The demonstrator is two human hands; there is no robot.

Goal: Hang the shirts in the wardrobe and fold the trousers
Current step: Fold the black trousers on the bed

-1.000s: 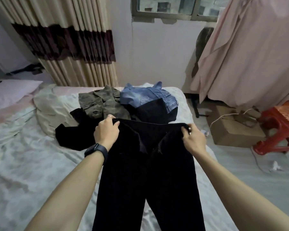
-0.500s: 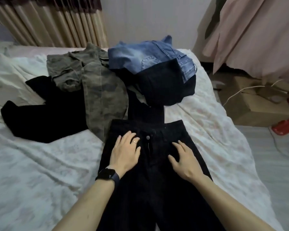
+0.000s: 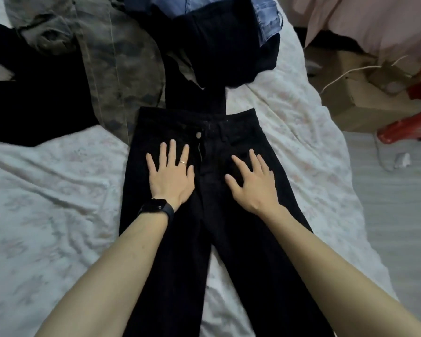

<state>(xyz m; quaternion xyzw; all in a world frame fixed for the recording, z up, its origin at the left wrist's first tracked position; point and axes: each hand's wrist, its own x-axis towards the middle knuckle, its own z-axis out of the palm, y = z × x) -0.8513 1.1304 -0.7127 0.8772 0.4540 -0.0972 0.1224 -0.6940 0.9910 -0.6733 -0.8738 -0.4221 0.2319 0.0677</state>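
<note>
Black trousers [image 3: 204,215] lie flat, front side up, on the white bedsheet [image 3: 46,203], centre of frame; waistband toward the top, legs running down to the lower edge and parting slightly. Waist button visible just above the left hand.

Left hand [image 3: 171,175]: palm down on the trousers' left hip area, fingers straight and spread, gripping nothing. Ring on one finger; dark wristband [image 3: 156,208] at the wrist. Forearm enters from lower left.

Right hand [image 3: 252,182]: palm down on the right hip area, fingers spread and relaxed, also gripping nothing. Forearm enters from lower right. The two hands lie either side of the fly, apart from each other.

Upper left of frame: camouflage garment [image 3: 112,69] over a black garment [image 3: 34,98]. Top centre: blue denim [image 3: 265,18] partly under another dark garment [image 3: 224,45]. Upper right, off the bed: cardboard box [image 3: 365,103], red stool [image 3: 413,117], pink cloth [image 3: 374,23] hanging.
</note>
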